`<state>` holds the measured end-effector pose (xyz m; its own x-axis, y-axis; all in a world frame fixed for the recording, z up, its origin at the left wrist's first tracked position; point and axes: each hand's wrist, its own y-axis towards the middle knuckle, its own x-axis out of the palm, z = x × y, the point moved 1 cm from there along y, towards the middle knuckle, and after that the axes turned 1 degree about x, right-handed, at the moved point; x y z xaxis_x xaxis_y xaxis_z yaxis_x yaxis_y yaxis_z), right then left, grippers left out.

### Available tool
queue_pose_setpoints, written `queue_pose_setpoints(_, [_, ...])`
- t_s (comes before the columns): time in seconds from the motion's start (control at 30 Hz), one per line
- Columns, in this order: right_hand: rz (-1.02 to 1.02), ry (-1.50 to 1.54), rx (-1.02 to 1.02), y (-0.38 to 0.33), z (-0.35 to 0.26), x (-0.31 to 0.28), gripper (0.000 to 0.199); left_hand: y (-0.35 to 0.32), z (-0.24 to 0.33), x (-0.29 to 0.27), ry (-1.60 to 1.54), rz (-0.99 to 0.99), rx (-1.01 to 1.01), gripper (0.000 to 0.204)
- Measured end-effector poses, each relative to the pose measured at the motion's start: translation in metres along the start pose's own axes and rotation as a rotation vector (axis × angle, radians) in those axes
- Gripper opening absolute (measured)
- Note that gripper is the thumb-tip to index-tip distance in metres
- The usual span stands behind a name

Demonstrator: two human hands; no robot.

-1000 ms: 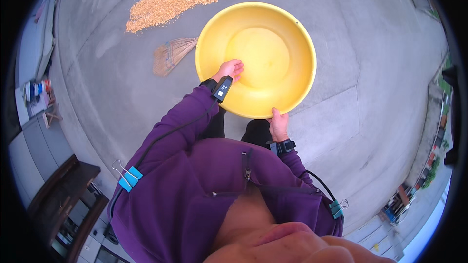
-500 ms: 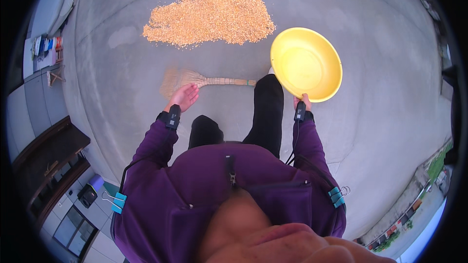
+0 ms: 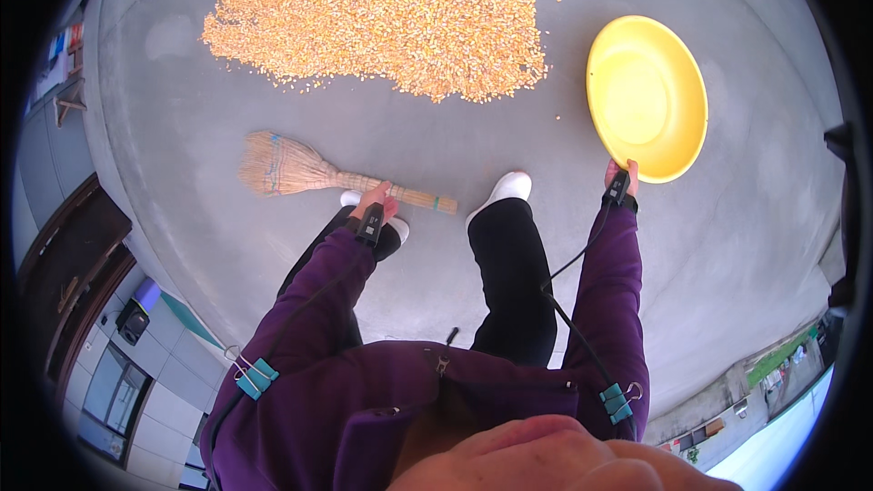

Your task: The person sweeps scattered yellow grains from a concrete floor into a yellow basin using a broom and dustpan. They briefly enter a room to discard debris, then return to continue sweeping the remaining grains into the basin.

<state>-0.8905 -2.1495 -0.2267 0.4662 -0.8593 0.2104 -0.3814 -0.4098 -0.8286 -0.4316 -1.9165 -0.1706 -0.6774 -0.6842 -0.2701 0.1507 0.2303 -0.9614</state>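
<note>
My left hand is closed round the handle of a straw broom, between the bristles and the handle's end. The broom lies nearly crosswise before my feet, bristles to the left. With my right hand I grip the near rim of a yellow plastic basin, its fingers partly hidden by the rim. The basin is tilted, and nothing shows inside it. Beyond the broom, a broad heap of corn kernels is spread on the concrete floor.
My white shoes stand apart on the grey concrete floor, the left one partly behind my hand and the broom. A few stray kernels lie round the heap. Along the left stand a dark wooden piece of furniture and a wall; a low wall runs at the lower right.
My left hand, open beside the broom before, has moved right and closed on its handle. The basin has shifted right in the picture with my right hand. The view is nearer the floor.
</note>
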Motion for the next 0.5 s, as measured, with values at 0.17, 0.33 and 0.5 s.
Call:
queue_pose_setpoints(0.17, [0.086, -0.036, -0.057, 0.052, 0.013, -0.019, 0.027, 0.111, -0.006, -0.004, -0.035, 0.1, -0.039, 0.047])
queue_pose_setpoints(0.33, [0.202, -0.178, -0.013, 0.034, 0.038, -0.028, 0.056, 0.215, -0.012, -0.028, 0.512, 0.082, 0.457, 0.028])
queue_pose_setpoints(0.5, [-0.572, -0.716, 0.359, 0.023, 0.094, 0.108, 0.033, 0.21, -0.012, -0.017, 0.38, 0.824, 0.13, 0.035])
